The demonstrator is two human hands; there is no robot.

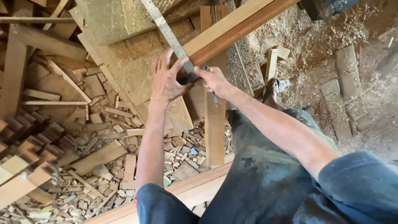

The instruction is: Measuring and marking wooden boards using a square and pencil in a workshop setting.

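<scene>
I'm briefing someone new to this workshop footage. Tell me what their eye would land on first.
At centre, the left hand presses a metal square against a reddish plank, while the right hand holds a pen beside it. Left of the hands, a heap of wood offcuts covers the floor. At right, sawdust lies thick around a sandalled foot.

The floor [365, 120] under me is dirt, covered with sawdust and curly wood shavings. To my left lies a big heap of small wood scraps [103, 166], blocks and thin strips, all mixed up. Bigger planks [16, 74] lean at the far left edge. A few flat, gray boards [338, 108] lie in the sawdust at my right. Warm daylight falls over everything, and the wood looks brown and dusty.
</scene>
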